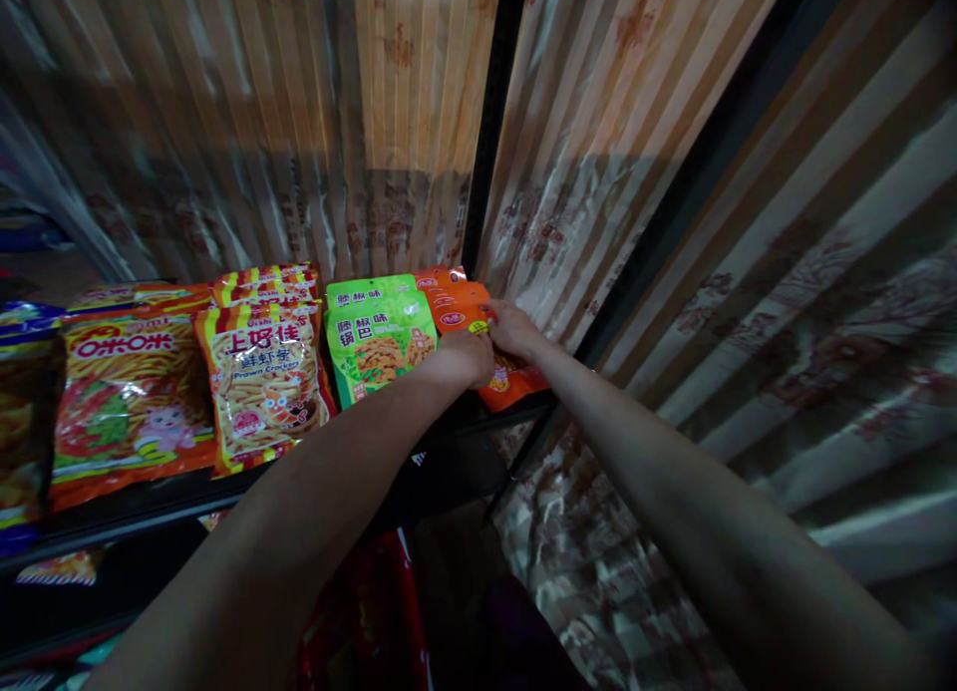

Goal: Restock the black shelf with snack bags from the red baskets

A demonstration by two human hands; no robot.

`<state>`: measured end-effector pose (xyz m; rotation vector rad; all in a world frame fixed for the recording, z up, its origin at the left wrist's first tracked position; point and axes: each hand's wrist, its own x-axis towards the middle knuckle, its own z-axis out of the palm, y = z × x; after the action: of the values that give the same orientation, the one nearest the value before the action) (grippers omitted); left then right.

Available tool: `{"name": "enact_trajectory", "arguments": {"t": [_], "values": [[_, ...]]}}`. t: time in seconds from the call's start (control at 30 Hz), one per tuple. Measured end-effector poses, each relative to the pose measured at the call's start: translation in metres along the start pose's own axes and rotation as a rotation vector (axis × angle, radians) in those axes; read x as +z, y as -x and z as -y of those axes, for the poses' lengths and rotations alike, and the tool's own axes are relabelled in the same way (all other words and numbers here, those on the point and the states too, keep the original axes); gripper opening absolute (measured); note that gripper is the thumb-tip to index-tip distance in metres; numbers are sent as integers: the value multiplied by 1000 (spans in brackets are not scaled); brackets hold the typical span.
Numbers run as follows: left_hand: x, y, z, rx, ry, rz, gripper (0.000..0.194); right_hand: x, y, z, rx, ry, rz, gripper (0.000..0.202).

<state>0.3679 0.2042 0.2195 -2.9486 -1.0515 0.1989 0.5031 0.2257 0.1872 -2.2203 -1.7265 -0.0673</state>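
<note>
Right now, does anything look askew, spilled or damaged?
Nothing stands out: the snack bags sit in rows on the shelf, no spill or tear visible. The left hand and right hand partly hide the front orange bag.

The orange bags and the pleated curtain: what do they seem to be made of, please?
Orange bags: probably plastic film, smooth and printed, judging by their thin edges. Pleated curtain: perhaps thin plastic or coated fabric, slightly glossy, given bright streaks along its folds.

The left hand (470, 358) and right hand (515, 332) partly hide the orange bag (511, 391) (its small print illegible).
</note>
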Motion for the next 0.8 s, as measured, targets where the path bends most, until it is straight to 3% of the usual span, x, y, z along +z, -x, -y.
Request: {"name": "enact_trajectory", "arguments": {"t": [0.13,0.33,0.57,0.8], "values": [[1,-2,1,20,-4,16,47,2,15,5,44,93,-82,34],[2,-1,0,43,-8,-2,48,0,24,10,192,157,2,37],[7,-3,-1,42,-19,-23,53,-1,28,11,115,124,-55,38],[4,-5,-1,52,-16,3,53,-7,22,8,224,139,150,54]]}}
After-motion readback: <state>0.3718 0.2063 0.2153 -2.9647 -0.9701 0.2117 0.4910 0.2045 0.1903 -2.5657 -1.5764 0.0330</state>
